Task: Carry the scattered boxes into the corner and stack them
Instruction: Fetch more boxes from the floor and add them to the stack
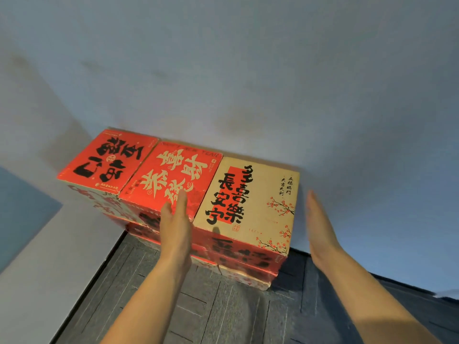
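Three boxes form the top row of a stack against the wall corner: a red box with black characters (106,161) on the left, a red box with cream characters (173,175) in the middle, and a tan box with black characters and plum blossoms (250,202) on the right. More red boxes (248,259) lie beneath them. My left hand (175,227) is flat and open, just off the tan box's left front corner. My right hand (320,227) is flat and open, a short gap to the right of the tan box. Neither hand holds anything.
A blue-grey wall (248,70) rises behind the stack and a white wall (37,244) runs along the left. Dark grey carpet tiles (211,306) cover the floor in front of the stack.
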Motion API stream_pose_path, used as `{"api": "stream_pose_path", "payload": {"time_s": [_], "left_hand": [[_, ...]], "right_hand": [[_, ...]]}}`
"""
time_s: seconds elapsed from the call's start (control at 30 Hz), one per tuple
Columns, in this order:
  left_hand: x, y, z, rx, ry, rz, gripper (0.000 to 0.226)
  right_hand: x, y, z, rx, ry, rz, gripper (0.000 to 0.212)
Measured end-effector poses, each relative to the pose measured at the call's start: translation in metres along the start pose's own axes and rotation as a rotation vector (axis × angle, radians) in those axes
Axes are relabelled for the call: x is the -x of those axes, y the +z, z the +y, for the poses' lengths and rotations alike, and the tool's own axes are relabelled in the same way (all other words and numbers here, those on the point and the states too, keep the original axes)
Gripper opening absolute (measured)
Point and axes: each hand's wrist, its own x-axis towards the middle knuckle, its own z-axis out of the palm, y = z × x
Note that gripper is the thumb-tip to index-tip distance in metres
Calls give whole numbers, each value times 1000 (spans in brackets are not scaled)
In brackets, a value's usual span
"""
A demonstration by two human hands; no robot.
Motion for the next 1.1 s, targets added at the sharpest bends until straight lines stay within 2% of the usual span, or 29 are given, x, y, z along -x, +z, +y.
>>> {"api": "stream_pose_path", "payload": {"time_s": [0.13, 0.23, 0.33, 0.47, 0.63, 0.77, 0.83, 0.93, 0.97, 1.03, 1.1], "left_hand": [[47, -14, 99, -42, 358, -190, 63], [77, -14, 167, 7, 563, -291, 71], [105, -6, 216, 83, 731, -421, 64], [137, 15, 253, 177, 859, -609, 60], [162, 49, 269, 218, 971, -865, 59], [179, 66, 260, 248, 992, -1120, 61], [193, 69, 249, 298, 930, -1261, 56], [225, 65, 223, 366, 783, -1474, 51], [238, 61, 212, 379, 746, -1537, 51], [268, 50, 191, 377, 689, -1664, 48], [301, 37, 173, 359, 643, -1800, 46]], "right_hand": [[59, -9, -83, 8, -254, -13, 67], [102, -21, -137, 24, -434, 8, 74], [140, -34, -178, 10, -595, 50, 76], [182, -48, -211, -4, -738, 150, 90], [229, -57, -219, -42, -825, 368, 84], [272, -53, -202, -62, -875, 605, 81], [297, -50, -185, -58, -857, 719, 67], [349, -45, -156, -71, -818, 932, 63], [368, -44, -149, -88, -806, 1014, 58], [410, -47, -140, -149, -724, 1156, 35], [456, -55, -131, -159, -646, 1253, 28]]}}
